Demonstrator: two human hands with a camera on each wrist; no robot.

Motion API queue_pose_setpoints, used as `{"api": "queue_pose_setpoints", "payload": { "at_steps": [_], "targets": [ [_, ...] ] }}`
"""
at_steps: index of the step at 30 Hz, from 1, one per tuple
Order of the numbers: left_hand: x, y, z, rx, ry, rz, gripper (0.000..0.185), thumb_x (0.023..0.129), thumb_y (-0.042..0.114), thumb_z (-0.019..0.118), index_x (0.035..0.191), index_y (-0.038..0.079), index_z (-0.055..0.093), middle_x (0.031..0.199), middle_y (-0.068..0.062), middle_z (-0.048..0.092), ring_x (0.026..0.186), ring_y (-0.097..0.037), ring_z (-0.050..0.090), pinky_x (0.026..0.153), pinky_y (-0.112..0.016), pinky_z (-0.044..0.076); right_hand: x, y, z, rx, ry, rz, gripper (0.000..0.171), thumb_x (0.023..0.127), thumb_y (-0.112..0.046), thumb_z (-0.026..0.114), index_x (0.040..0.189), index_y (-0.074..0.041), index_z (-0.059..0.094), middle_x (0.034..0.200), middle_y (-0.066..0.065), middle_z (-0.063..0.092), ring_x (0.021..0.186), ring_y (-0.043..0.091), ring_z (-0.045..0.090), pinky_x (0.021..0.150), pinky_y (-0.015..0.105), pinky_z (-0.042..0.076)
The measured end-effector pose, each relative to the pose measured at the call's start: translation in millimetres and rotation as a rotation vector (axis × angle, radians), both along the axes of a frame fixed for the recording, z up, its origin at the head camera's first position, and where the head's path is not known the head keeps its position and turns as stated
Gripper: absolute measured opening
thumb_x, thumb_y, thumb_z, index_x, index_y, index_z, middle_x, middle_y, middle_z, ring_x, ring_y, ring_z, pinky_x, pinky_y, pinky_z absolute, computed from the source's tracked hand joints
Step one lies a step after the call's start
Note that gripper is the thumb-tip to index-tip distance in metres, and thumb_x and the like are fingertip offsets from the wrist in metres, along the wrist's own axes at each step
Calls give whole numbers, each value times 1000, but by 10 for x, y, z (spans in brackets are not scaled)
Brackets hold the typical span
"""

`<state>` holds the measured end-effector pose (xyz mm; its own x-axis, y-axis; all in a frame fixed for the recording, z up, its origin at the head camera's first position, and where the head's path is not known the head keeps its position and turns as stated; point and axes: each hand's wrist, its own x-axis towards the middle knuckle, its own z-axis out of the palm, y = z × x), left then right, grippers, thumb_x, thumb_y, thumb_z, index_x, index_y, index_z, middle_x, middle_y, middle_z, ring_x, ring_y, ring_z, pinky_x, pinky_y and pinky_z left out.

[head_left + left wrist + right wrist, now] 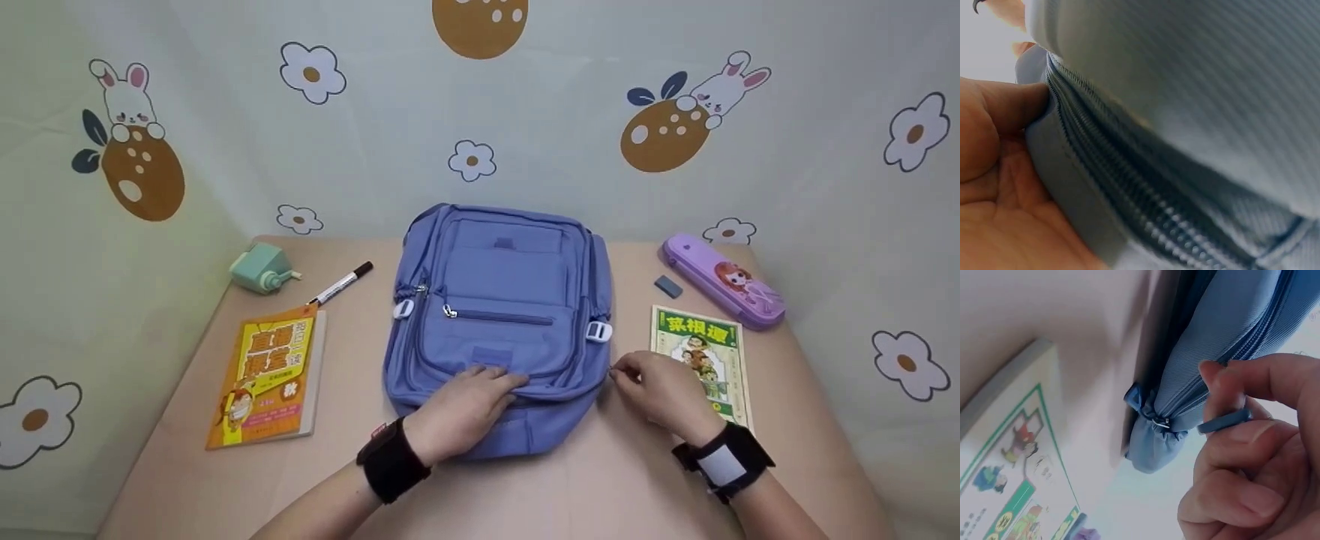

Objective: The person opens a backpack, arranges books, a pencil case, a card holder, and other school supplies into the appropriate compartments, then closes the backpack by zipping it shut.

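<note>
I am pressing my left hand (465, 409) palm-down on the near end of the blue backpack (499, 315), my fingers curling over its lower seam, so that grip is holding the fabric; the left wrist view is showing my thumb tucked against the cloth beside a closed zipper track. My right hand (660, 394) is sitting just beside the backpack's near right corner, fingers bent, and its grip is narrow, pinching a small blue zipper pull (1224, 422) between thumb and forefinger at the end of the zipper.

The backpack is lying flat on its back in the middle of the table (600, 487), its front facing up. It is periwinkle blue, with a zipped front pocket and white buckles showing on both sides.

Right of the backpack, a green-bordered book (701, 360) is lying partly under my right hand. Beyond it, a small grey eraser (667, 286) and a purple pencil case (724, 281) are lying near the table's far right corner. Left of the backpack, an orange book (270, 375) is lying flat; farther back, a black-capped marker (341, 283) and a mint green sharpener (262, 270) are sitting.
</note>
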<state>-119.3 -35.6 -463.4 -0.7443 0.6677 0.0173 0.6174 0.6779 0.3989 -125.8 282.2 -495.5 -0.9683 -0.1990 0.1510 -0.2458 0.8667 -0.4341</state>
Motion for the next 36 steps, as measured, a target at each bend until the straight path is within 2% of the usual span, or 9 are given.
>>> {"api": "queue_pose_setpoints", "payload": {
  "at_steps": [10, 12, 17, 19, 23, 25, 28, 32, 36],
  "targets": [
    [139, 60, 26, -128, 129, -20, 40, 105, 33, 57, 142, 20, 62, 144, -13, 59, 131, -40, 55, 106, -56, 44, 31, 17, -107, 84, 29, 3, 6, 92, -21, 74, 89, -17, 77, 86, -1, 72, 73, 18, 68, 66, 41, 55],
    [176, 99, 57, -136, 187, -63, 39, 104, 30, 59, 141, 20, 63, 143, -11, 59, 130, -37, 56, 106, -52, 46, 37, 25, -120, 92, 43, 2, 6, 92, -21, 74, 88, -16, 77, 85, -1, 72, 72, 18, 68, 64, 40, 55],
    [257, 265, 85, -201, 383, -245, 39, 100, 17, 62, 138, 26, 66, 144, -9, 59, 131, -30, 57, 105, -44, 48, 35, 17, -140, 103, 76, -4, 8, 91, -20, 75, 88, -14, 77, 83, -1, 71, 69, 18, 66, 62, 40, 55],
    [279, 345, 61, -232, 430, -262, 42, 99, 16, 61, 140, 26, 64, 143, -9, 59, 129, -27, 58, 101, -41, 51, 31, 3, -146, 106, 87, -6, 8, 91, -20, 76, 87, -13, 76, 82, 0, 71, 68, 19, 66, 61, 40, 55],
    [284, 475, -35, -245, 520, -139, 36, 98, 12, 59, 133, 15, 68, 124, -6, 71, 107, -20, 68, 79, -33, 59, 35, -26, -137, 113, 95, -11, 6, 90, -18, 76, 86, -13, 76, 79, 0, 69, 66, 19, 65, 60, 40, 54],
    [279, 502, -80, -225, 577, -79, 25, 92, 9, 64, 115, 11, 74, 103, -3, 74, 88, -16, 69, 63, -30, 58, 42, -35, -130, 120, 95, -11, 7, 90, -18, 76, 86, -13, 76, 78, -1, 68, 65, 18, 64, 59, 41, 54],
    [263, 507, -114, -173, 630, -36, 12, 80, 4, 69, 89, 12, 69, 78, 1, 66, 66, -13, 63, 48, -29, 51, 57, -36, -122, 123, 96, -15, 4, 89, -16, 76, 85, -14, 75, 78, -1, 67, 65, 19, 64, 59, 41, 54],
    [232, 502, -119, -132, 602, -9, 19, 72, 0, 69, 83, 12, 57, 65, 3, 58, 52, -15, 59, 43, -32, 48, 75, -34, -118, 128, 107, -15, 6, 88, -13, 75, 83, -15, 73, 77, -1, 66, 65, 19, 64, 59, 42, 54],
    [216, 498, -126, -143, 553, 0, 21, 74, 0, 70, 85, 11, 55, 61, 3, 56, 50, -16, 58, 42, -33, 49, 118, -59, -106, 143, 96, -4, 10, 88, -14, 75, 80, -16, 69, 74, -4, 62, 64, 17, 61, 58, 40, 52]
  ]
}}
